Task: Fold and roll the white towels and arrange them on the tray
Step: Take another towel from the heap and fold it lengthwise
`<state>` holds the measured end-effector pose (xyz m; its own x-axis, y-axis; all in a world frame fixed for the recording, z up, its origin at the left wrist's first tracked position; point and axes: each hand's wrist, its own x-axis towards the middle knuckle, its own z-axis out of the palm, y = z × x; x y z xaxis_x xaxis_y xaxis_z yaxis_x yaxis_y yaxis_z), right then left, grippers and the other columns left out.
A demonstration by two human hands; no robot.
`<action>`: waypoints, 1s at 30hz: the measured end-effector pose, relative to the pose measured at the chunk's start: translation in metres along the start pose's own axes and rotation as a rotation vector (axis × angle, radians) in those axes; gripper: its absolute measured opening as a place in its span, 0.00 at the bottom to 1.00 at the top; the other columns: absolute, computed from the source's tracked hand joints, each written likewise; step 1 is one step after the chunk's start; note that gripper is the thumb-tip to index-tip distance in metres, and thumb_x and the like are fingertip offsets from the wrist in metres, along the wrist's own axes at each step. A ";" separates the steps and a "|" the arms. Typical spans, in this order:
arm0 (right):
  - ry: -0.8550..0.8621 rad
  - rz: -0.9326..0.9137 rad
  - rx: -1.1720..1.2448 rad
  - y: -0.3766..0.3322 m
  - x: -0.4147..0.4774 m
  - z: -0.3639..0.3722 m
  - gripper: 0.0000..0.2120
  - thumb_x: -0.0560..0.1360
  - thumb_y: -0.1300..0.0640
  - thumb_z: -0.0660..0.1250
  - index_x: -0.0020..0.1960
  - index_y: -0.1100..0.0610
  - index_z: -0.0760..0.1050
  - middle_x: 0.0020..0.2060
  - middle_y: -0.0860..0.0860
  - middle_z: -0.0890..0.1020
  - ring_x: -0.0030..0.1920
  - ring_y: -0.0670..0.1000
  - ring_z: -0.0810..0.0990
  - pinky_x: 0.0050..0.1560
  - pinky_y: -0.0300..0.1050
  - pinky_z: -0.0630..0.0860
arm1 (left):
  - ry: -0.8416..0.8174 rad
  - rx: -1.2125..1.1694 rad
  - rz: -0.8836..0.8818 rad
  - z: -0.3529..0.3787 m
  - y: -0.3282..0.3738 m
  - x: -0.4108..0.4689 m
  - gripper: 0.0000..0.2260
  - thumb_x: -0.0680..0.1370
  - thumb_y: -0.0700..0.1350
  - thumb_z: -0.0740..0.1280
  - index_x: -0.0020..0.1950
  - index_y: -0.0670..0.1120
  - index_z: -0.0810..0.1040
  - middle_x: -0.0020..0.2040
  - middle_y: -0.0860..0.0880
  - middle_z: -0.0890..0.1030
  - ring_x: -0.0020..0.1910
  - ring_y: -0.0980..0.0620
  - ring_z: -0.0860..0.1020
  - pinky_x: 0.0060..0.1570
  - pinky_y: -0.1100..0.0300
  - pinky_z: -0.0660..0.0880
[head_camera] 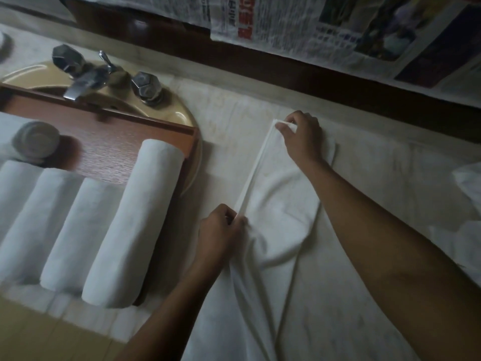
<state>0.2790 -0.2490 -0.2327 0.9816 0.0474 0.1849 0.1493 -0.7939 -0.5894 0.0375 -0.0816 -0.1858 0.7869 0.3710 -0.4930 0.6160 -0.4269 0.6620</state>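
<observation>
A white towel (281, 212) lies partly folded on the pale counter, its doubled hem running as a straight edge between my hands. My right hand (303, 138) pinches the far corner of that edge. My left hand (221, 234) pinches the near end of the edge, and the towel's loose part hangs toward me over the counter's front. To the left, a brown wooden tray (114, 136) rests over the sink and carries several rolled white towels (132, 225) side by side, plus one roll (35, 140) lying end-on behind them.
A beige sink (179, 113) with a metal faucet (86, 74) and two knobs sits behind the tray. Newspaper sheets (325, 24) cover the dark wooden ledge at the back. More white cloth (468, 183) lies at the right edge.
</observation>
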 end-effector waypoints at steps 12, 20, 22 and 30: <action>-0.065 -0.277 -0.231 0.010 -0.016 -0.008 0.15 0.82 0.48 0.62 0.63 0.46 0.82 0.60 0.51 0.80 0.62 0.57 0.74 0.64 0.56 0.67 | -0.012 0.053 0.043 0.002 -0.004 0.002 0.06 0.81 0.52 0.68 0.49 0.51 0.77 0.43 0.54 0.81 0.40 0.55 0.80 0.40 0.56 0.79; -0.176 0.205 -0.257 0.037 -0.008 -0.062 0.14 0.81 0.49 0.66 0.63 0.54 0.77 0.66 0.58 0.73 0.67 0.62 0.70 0.67 0.55 0.69 | 0.050 0.229 0.156 -0.003 0.045 0.050 0.11 0.79 0.56 0.68 0.48 0.49 0.82 0.44 0.49 0.85 0.44 0.47 0.82 0.44 0.56 0.76; -0.233 0.240 -0.163 0.043 0.001 -0.070 0.10 0.79 0.49 0.70 0.55 0.54 0.78 0.61 0.57 0.76 0.63 0.60 0.74 0.62 0.48 0.71 | 0.035 0.237 0.173 0.001 0.066 0.068 0.11 0.79 0.55 0.69 0.50 0.47 0.83 0.47 0.46 0.85 0.47 0.44 0.82 0.47 0.54 0.78; -0.214 0.323 0.039 0.047 0.010 -0.085 0.15 0.73 0.47 0.77 0.50 0.55 0.77 0.45 0.50 0.80 0.47 0.51 0.78 0.46 0.40 0.69 | 0.055 0.159 0.149 0.008 0.082 0.094 0.05 0.75 0.45 0.71 0.45 0.45 0.85 0.41 0.45 0.84 0.40 0.42 0.83 0.45 0.51 0.82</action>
<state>0.2861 -0.3369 -0.1916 0.9808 -0.0724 -0.1813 -0.1712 -0.7651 -0.6207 0.1620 -0.0881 -0.1822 0.8692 0.3369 -0.3620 0.4944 -0.6035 0.6256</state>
